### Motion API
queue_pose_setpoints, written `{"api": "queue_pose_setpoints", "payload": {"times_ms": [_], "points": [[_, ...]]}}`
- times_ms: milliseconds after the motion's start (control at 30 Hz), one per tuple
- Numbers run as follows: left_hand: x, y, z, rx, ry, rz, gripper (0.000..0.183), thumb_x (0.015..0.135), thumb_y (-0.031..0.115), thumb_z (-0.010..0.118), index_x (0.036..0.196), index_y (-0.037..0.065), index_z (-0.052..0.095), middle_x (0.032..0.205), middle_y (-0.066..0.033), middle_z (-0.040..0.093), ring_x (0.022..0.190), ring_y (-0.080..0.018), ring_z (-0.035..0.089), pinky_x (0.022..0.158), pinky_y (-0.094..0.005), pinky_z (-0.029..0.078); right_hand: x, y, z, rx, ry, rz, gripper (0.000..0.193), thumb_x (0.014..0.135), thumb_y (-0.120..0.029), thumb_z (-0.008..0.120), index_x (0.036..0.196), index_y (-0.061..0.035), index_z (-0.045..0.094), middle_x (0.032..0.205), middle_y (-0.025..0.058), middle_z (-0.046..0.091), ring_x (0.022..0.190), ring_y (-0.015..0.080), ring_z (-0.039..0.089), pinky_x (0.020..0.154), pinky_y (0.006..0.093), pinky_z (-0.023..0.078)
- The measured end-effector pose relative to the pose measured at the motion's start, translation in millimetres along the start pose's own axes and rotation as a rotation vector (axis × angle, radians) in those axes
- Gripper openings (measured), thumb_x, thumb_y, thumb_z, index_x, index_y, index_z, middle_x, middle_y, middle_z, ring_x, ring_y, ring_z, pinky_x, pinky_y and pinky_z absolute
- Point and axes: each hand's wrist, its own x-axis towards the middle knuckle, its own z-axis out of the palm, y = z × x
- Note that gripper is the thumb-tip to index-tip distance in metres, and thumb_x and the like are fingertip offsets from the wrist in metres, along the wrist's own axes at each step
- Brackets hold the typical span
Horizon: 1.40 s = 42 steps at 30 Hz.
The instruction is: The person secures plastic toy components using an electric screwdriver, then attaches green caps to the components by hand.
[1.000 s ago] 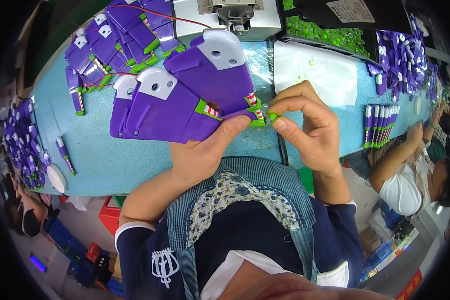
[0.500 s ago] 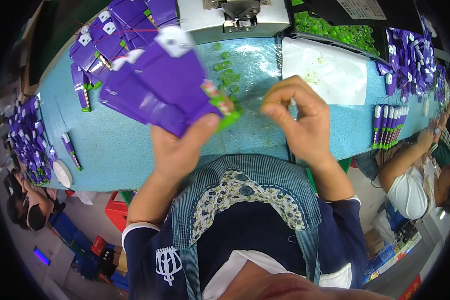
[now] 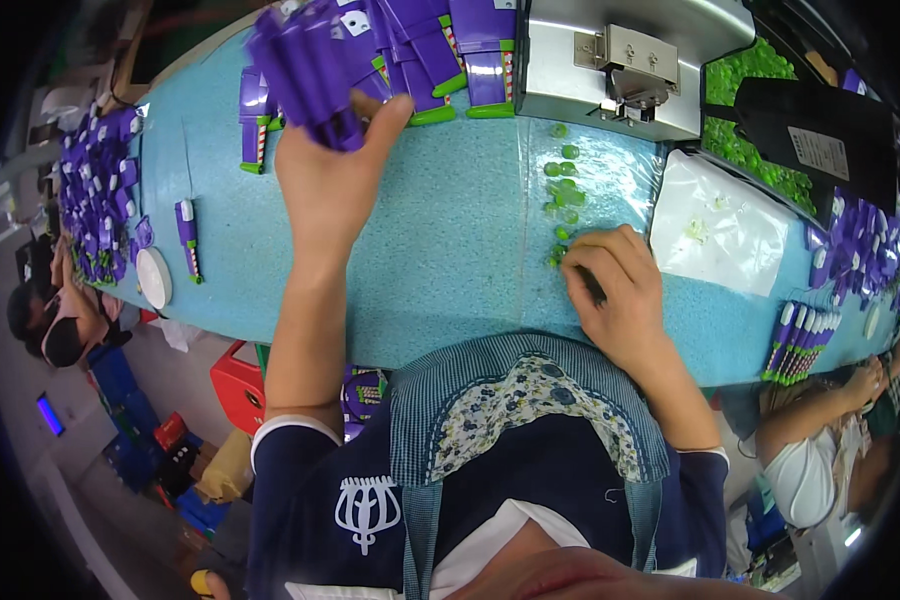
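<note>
Blurred by motion, a stack of purple plastic panels [image 3: 305,75] is gripped in my left hand [image 3: 325,175], raised over the far left of the table. Beside and behind it lie several more purple panels [image 3: 405,45] with white, green and striped ends. My right hand [image 3: 620,290] rests on the table, fingers curled down at the near end of a loose line of small translucent green pieces [image 3: 565,190]. Its fingertips touch or nearly touch one green piece [image 3: 557,256]; what lies inside the curl is hidden.
A metal machine [image 3: 600,70] stands at the back. Right of it are a container of green pieces [image 3: 760,120], a black panel [image 3: 820,130] and a white sheet [image 3: 720,225]. Purple parts pile up [image 3: 100,190] at left, near a white dish [image 3: 153,278]. People sit at both sides.
My left hand has carried the purple panels away to the far left. My right hand has come down onto the table by the green pieces. The view has shifted left.
</note>
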Motion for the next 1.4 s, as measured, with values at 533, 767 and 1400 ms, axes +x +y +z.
{"api": "queue_pose_setpoints", "payload": {"times_ms": [533,767,1400], "points": [[12,8,19,-0.529,-0.021,0.077,0.031,0.072,0.011,0.074,0.095,0.000,0.057,0.088,-0.0114,0.066,0.071,-0.0224,0.065,0.063,-0.0333,0.052,-2,-1,-28,0.464,0.212,0.285,0.017,0.077,0.005,0.064,0.093,0.0004,0.066,0.094,0.0129,0.066,0.083,0.0210,0.065,0.073,0.0285,0.051],[-92,42,33,-0.922,-0.509,-0.219,0.041,0.078,-0.003,0.064,0.117,0.000,0.050,0.105,-0.0119,0.059,0.091,-0.0234,0.061,0.078,-0.0386,0.051,0,-19,-27,0.533,0.257,0.184,0.020,0.074,0.004,0.069,0.094,0.0015,0.064,0.090,0.0129,0.067,0.078,0.0213,0.065,0.070,0.0291,0.051],[-105,28,53,-0.950,-0.563,-0.307,0.035,0.081,0.002,0.065,0.114,0.000,0.053,0.100,-0.0090,0.061,0.087,-0.0188,0.061,0.077,-0.0332,0.049,-5,6,-73,0.076,0.292,0.117,0.017,0.072,0.000,0.069,0.087,0.0002,0.063,0.086,0.0126,0.064,0.076,0.0256,0.061,0.068,0.0325,0.049]]}}
